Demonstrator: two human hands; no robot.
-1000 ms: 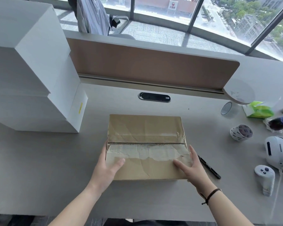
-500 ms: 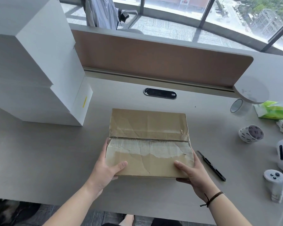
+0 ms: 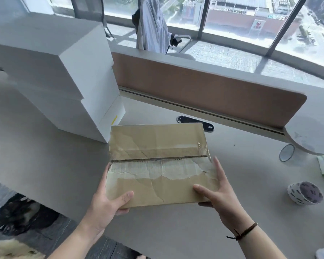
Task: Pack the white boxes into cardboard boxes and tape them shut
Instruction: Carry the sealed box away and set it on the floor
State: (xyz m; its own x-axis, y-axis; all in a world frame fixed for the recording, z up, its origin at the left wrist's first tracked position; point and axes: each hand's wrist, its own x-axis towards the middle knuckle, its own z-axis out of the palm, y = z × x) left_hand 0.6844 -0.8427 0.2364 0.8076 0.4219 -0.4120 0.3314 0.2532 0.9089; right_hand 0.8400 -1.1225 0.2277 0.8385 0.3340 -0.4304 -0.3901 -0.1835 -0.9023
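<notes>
The scene is seen through a single wide-angle camera worn on the head, aimed forward and steeply down over a pale grey desk [image 3: 45, 157]. The frame is tilted, so the brown padded desk divider [image 3: 204, 90] runs downward to the right. A worn, flattened brown cardboard box [image 3: 157, 146] is viewed from close range at centre. Curved floor-to-ceiling windows [image 3: 232, 19] are taken in along the top edge. No second view is provided.

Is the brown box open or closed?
Closed. The cardboard box has both top flaps folded flat, meeting at a middle seam.
</notes>
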